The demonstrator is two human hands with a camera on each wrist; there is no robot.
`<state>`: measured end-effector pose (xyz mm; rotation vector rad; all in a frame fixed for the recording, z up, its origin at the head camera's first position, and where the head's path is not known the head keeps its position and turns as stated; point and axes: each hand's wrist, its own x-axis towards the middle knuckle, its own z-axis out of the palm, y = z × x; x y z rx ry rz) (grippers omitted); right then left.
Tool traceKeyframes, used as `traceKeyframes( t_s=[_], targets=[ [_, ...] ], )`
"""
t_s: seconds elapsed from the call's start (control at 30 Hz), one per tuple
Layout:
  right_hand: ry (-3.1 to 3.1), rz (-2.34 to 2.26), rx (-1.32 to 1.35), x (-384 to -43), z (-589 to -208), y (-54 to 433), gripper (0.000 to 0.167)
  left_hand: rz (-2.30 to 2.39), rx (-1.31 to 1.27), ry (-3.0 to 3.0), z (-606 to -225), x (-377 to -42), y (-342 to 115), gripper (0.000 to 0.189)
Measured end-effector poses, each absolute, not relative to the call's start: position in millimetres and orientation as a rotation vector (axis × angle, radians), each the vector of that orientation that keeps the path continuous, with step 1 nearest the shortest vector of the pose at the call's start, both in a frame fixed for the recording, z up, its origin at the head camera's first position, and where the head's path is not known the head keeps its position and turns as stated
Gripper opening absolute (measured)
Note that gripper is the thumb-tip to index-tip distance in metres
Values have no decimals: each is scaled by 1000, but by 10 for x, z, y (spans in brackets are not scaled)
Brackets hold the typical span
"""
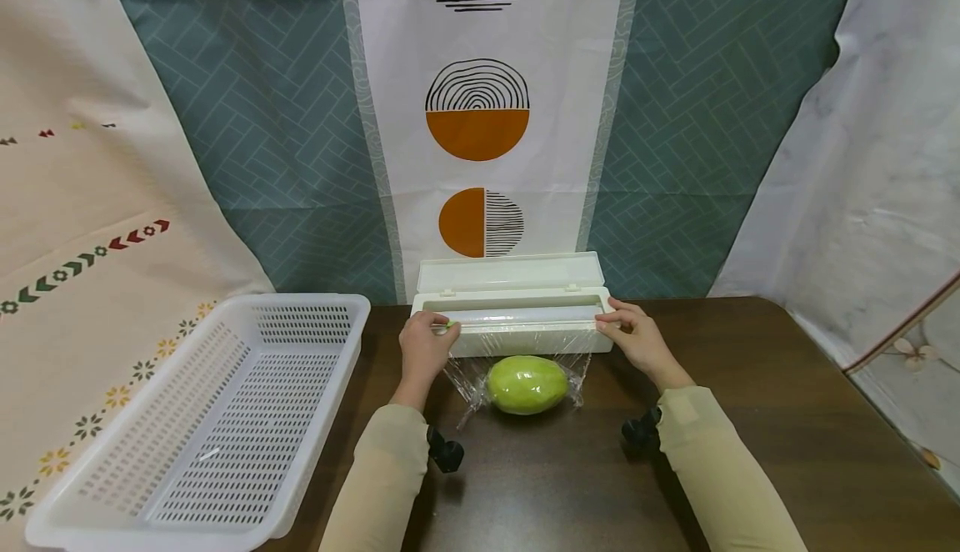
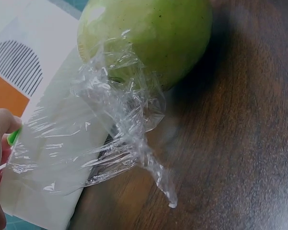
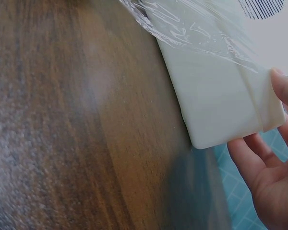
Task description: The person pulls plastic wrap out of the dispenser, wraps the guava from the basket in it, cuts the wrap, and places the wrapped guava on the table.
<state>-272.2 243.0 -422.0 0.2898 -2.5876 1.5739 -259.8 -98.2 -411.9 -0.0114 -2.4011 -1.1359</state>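
A white plastic-wrap dispenser box (image 1: 525, 340) lies at the table's back with its lid (image 1: 510, 273) raised and a roll of wrap (image 1: 525, 315) inside. Clear plastic wrap (image 2: 120, 115) runs from its front edge to a green oval fruit (image 1: 527, 384), covering it and bunching in twists at both ends. At the box's left front corner, my left hand (image 1: 427, 348) pinches a small green slide cutter (image 2: 13, 136) between thumb and fingers. My right hand (image 1: 636, 339) grips the right end, thumb on the front edge and fingers around the side (image 3: 252, 153).
To the left stands a large white perforated plastic basket (image 1: 347, 352). The dark wooden table (image 1: 540, 485) extends in front of the fruit and to the right. A patterned cloth (image 1: 285, 118) hangs right behind the box.
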Motion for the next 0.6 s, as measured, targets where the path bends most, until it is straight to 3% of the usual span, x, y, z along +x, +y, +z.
traceKeyframes(
  t_s=[0.6],
  targets=[
    [-2575, 1581, 286, -2743, -4243, 2444, 36, -1195, 57, -2384, -4162, -2644, -1054, 20]
  ],
)
